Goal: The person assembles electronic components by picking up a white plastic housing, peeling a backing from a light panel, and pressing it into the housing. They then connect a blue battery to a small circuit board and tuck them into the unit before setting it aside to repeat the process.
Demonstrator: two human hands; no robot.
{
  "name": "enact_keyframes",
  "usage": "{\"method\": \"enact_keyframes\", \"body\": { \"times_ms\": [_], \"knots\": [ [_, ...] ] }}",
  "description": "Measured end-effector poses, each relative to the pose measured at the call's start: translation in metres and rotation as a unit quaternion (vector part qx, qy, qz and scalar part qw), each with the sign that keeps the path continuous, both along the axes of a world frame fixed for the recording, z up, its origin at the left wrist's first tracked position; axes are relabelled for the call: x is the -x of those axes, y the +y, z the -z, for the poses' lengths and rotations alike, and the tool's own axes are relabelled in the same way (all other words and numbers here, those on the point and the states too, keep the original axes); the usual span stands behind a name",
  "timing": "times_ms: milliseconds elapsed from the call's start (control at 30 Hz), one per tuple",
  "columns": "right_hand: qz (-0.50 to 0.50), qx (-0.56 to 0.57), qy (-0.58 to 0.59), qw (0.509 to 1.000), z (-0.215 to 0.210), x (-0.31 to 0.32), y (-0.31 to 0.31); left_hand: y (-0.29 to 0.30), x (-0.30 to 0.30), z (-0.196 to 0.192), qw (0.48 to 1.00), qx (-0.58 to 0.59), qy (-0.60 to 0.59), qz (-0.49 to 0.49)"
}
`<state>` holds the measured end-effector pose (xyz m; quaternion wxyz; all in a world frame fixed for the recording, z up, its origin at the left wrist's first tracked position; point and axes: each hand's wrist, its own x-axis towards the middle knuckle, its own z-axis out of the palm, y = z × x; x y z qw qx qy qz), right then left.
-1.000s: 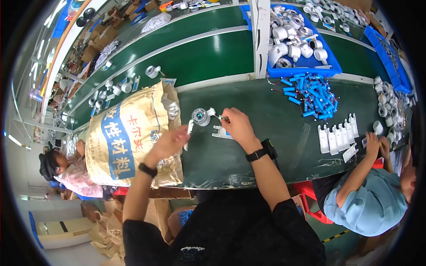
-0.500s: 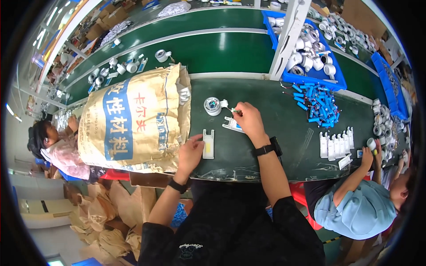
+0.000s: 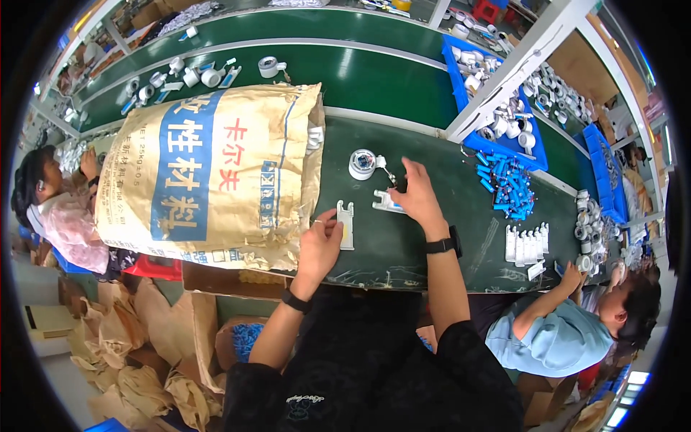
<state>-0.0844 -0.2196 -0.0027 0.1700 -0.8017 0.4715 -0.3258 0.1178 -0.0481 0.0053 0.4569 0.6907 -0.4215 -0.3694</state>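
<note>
My left hand is at the left edge of a white plastic cover, its thumb and fingers closed on that edge. My right hand is spread, index finger pointing away and thumb close to a second white cover with a blue cell in it. Just beyond stands a round white lamp-like housing, its open face showing a circuit inside. A short wire runs from its side arm towards the second cover.
A large paper sack fills the bench's left. Blue cells with wires lie heaped at right, near a row of white covers. Behind is a blue bin of white housings. Co-workers sit at right and left.
My right hand has let go of the small wire end and opened. My left fingers have come onto the white cover's edge. The whole view has shifted slightly.
</note>
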Motion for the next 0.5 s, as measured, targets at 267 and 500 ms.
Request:
{"method": "enact_keyframes", "body": {
  "times_ms": [267,500],
  "knots": [
    [0.035,-0.026,0.061,0.997,-0.006,-0.099,-0.039,0.016,-0.012,-0.003,0.977,0.122,-0.096,0.145],
    [0.153,-0.021,0.066,0.986,0.005,-0.160,-0.193,0.028,-0.001,0.005,0.967,0.131,-0.164,0.147]
  ]
}}
